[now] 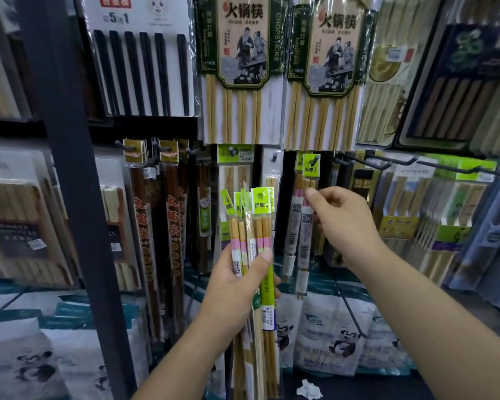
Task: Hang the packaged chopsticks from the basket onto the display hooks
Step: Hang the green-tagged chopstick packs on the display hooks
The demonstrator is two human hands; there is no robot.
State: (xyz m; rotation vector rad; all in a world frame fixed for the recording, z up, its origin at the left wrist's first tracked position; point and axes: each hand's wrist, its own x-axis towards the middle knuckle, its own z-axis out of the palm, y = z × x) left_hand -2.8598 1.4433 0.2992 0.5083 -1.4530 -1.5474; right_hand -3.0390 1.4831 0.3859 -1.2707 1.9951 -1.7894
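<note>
Currently pinching a single chopstick packet (304,249) between thumb and forefinger of the right hand (347,223), centre right of the frame, just under its green header card (311,166). Holding that card up at the level of the display hooks (393,160), below the big hot-pot chopstick packs (326,67) in the upper centre. Hole already over a peg or merely beside one: cannot tell, hidden behind the card. Gripping a fanned bundle of like packets (261,223) in the left hand (237,284), lower centre, fingers wrapped round the middle, header cards up and tails hanging toward the bottom edge. No basket in view. Judged as mid-hang, with most of the stock not yet up. Risks from here: releasing the pinch before seating the hole properly, and so dropping the packet onto the panda-printed bags (338,342) at the bottom; missing the small hole altogether, easy with thin flexing film and a long tail free to swing from so high a grip; nudging the neighbouring hung packets while pushing in; slackening the left-hand wrap while looking right, and spilling slippery sleeves out of the fan. Worth checking the peg too, given a bare-looking hook tip (274,156) just left of the card.
</note>
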